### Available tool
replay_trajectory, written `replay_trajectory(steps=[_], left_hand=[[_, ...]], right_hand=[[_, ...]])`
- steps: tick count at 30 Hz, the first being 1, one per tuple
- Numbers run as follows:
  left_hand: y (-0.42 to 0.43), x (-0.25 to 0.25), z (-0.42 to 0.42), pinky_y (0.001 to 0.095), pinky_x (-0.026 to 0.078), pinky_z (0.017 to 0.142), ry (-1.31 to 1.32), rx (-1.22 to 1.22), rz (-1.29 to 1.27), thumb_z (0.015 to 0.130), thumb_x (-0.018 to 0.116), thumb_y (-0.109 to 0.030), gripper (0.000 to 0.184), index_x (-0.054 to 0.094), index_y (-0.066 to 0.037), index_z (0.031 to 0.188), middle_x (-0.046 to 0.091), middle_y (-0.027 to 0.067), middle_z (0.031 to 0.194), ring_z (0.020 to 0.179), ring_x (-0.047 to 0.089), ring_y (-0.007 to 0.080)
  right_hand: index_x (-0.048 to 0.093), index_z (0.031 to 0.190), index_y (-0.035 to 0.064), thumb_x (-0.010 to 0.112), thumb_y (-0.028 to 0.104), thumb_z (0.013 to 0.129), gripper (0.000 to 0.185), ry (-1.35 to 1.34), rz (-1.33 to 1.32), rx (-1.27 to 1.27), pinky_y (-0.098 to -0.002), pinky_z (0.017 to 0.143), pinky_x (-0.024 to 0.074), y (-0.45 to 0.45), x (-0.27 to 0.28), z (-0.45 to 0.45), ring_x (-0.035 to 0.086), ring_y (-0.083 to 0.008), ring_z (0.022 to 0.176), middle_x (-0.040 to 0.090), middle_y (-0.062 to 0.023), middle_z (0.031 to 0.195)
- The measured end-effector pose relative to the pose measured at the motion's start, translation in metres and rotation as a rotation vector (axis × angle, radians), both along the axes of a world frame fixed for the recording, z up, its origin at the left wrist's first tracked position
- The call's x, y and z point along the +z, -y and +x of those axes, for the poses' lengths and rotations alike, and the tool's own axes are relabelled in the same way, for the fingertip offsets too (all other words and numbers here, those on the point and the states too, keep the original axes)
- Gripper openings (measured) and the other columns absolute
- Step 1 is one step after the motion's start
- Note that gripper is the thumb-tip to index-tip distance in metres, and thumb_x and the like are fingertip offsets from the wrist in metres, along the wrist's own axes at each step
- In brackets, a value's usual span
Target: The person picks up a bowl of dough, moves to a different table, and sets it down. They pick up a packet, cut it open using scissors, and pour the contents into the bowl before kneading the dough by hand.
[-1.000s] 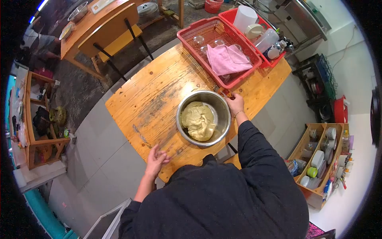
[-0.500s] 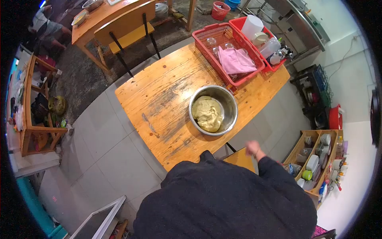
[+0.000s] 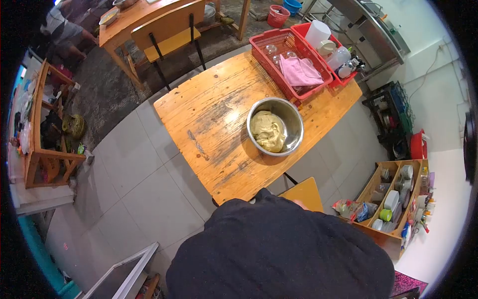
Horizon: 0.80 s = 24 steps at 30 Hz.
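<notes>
A steel bowl (image 3: 296, 144) stands on the wooden table (image 3: 199, 109), with a lump of pale yellow-green dough (image 3: 267, 130) lying in its left part. Only a sliver of my right hand (image 3: 300, 204) shows, at the edge of my dark top and over the yellow chair seat (image 3: 309, 193); its fingers are hidden. My left hand is out of sight. Neither hand is at the bowl.
Behind the bowl, a red basket (image 3: 264, 59) holds glasses and a pink cloth (image 3: 299, 71). Another red basket (image 3: 298, 29) holds plastic containers. A wooden shelf (image 3: 366, 230) stands right, a chair (image 3: 172, 31) beyond the table, and a person (image 3: 64, 30) far left.
Both hands have left the table area: the right let go of the bowl's rim side and drew back to my body, the left went out of view. The view has shifted, so bowl and table appear further up-right.
</notes>
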<state>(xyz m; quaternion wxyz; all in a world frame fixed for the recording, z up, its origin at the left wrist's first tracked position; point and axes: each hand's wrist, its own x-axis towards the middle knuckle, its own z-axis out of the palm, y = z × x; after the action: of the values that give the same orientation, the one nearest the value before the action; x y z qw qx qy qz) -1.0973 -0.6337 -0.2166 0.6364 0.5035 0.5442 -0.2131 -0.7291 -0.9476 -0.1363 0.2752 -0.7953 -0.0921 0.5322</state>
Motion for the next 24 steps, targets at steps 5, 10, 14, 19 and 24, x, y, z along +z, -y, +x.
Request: replay_trajectory(steps=[5, 10, 14, 19, 24], left_hand=[[0.0, -0.004, 0.004, 0.0349, 0.05, 0.07, 0.036, -0.034, -0.014, 0.088, 0.065, -0.018, 0.048, 0.051, -0.002, 0.131, 0.064, 0.0085, 0.098, 0.079, 0.061, 0.0221], [-0.001, -0.009, 0.001, 0.0356, 0.05, 0.072, 0.057, -0.067, -0.023, 0.088, 0.065, -0.02, 0.048, 0.051, -0.002, 0.13, 0.064, 0.0086, 0.099, 0.081, 0.061, 0.0231], [0.003, -0.009, 0.0, 0.0361, 0.049, 0.073, 0.063, -0.087, -0.041, 0.087, 0.065, -0.021, 0.048, 0.052, -0.002, 0.129, 0.065, 0.0087, 0.1, 0.082, 0.062, 0.0238], [0.02, -0.003, 0.0, 0.0367, 0.049, 0.074, 0.047, -0.057, -0.054, 0.087, 0.065, -0.023, 0.048, 0.053, -0.002, 0.128, 0.065, 0.0088, 0.101, 0.084, 0.062, 0.0248], [0.051, 0.008, 0.0, 0.0373, 0.049, 0.076, -0.005, 0.001, -0.071, 0.087, 0.065, -0.024, 0.048, 0.053, -0.002, 0.128, 0.066, 0.0089, 0.102, 0.086, 0.062, 0.0258]], right_hand=[[0.07, 0.103, 0.0118, 0.059, 0.021, 0.083, 0.025, 0.259, -0.033, 0.575, -0.0428, 0.076, 0.0535, -0.001, -0.072, 0.018, 0.065, -0.0314, 0.091, 0.068, -0.0145, 0.107], [0.071, 0.096, 0.007, 0.061, 0.023, 0.083, 0.023, 0.337, -0.162, 0.252, -0.0378, 0.078, 0.0509, 0.016, -0.071, 0.033, 0.063, -0.0269, 0.086, 0.069, -0.0127, 0.095], [0.07, 0.1, 0.0015, 0.059, 0.022, 0.091, 0.026, 0.043, -0.118, -0.103, -0.032, 0.079, 0.0494, 0.006, 0.007, 0.035, 0.062, -0.0175, 0.086, 0.069, -0.0068, 0.091], [0.068, 0.101, 0.0015, 0.057, 0.025, 0.094, 0.027, -0.264, -0.075, 0.021, -0.0323, 0.079, 0.0475, 0.0, 0.114, 0.04, 0.059, -0.0143, 0.086, 0.068, -0.0024, 0.092], [0.066, 0.105, -0.0004, 0.058, 0.025, 0.093, 0.029, -0.393, -0.196, 0.247, -0.0323, 0.083, 0.0466, -0.032, 0.132, 0.087, 0.058, -0.0139, 0.091, 0.069, -0.0046, 0.101]])
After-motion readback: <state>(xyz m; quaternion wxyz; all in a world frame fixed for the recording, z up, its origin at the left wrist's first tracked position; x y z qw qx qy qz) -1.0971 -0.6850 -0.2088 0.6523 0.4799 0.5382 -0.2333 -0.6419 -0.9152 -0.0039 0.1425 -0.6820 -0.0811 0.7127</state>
